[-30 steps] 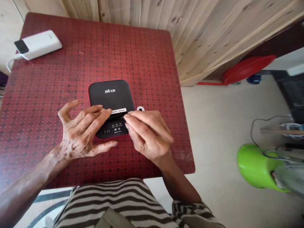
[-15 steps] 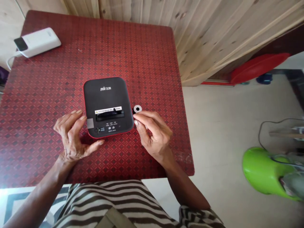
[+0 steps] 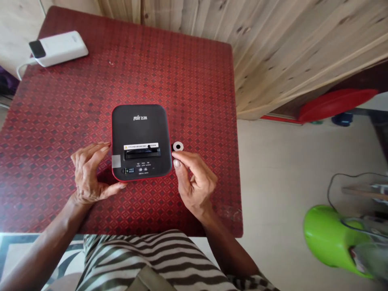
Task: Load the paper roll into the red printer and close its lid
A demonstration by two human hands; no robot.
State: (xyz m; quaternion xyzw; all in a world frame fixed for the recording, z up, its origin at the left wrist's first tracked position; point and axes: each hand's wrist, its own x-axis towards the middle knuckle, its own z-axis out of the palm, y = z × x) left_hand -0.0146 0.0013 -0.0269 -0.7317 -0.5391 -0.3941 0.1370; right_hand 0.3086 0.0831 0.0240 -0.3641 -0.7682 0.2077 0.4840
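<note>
A black receipt printer (image 3: pixel 141 131) with a red rim lies on the table, its slot and button panel toward me. My left hand (image 3: pixel 91 171) straddles its near left corner, fingers against the left side and thumb at the front edge. At the printer's right side, my right hand (image 3: pixel 195 178) has thumb and index finger pressed close together, the index tip touching the edge. Whatever may be between those fingertips is hidden. Just beyond them sits a small white disc with a dark centre (image 3: pixel 178 146), which looks like the end of a paper roll.
The printer rests on a red patterned table (image 3: pixel 169 72). A white power bank (image 3: pixel 62 49) with a cable lies at its far left corner. Wooden panelling (image 3: pixel 194 20) rises behind the table. On the floor to the right stands a green plastic stool (image 3: pixel 325 236), near a black cord.
The view has turned and shifted slightly. My right fingertips have drawn a little closer together at the printer's side. The printer stays in place on the table.
</note>
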